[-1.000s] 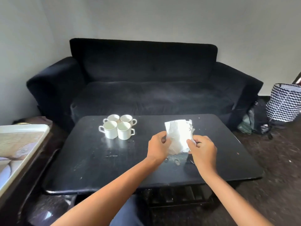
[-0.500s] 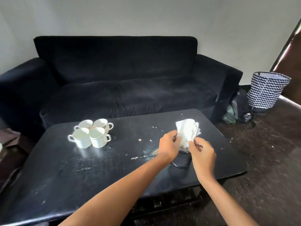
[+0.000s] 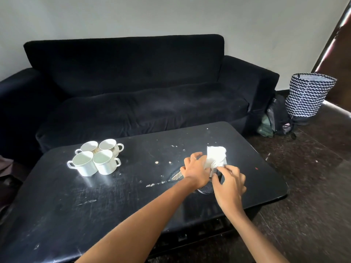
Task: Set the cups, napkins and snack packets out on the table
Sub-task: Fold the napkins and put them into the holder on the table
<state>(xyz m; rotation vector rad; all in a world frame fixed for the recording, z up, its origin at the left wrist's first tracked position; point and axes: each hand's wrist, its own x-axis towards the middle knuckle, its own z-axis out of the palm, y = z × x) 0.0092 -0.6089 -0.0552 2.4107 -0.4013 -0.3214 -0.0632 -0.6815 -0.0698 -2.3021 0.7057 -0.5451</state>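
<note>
Toward the far left corner of the black coffee table, four white cups are sitting bunched together, touching, handles pointing outward — on the table, but by my reading not yet spread to separate places. Moving right, scattered crumbs and a pale smear are lying across the middle of the tabletop. Near the right edge, the left hand is resting against the white napkins, its fingers curling loosely at the stack's left side; whether they are truly pinching it I cannot tell. Just beside it, the right hand is pinching the napkins' lower edge, fingers curled, over a dark mesh holder that both hands are largely hiding. The napkins look to be going into that holder — that step is under way. No snack packets are showing anywhere, so that part seems to be still ahead
</note>
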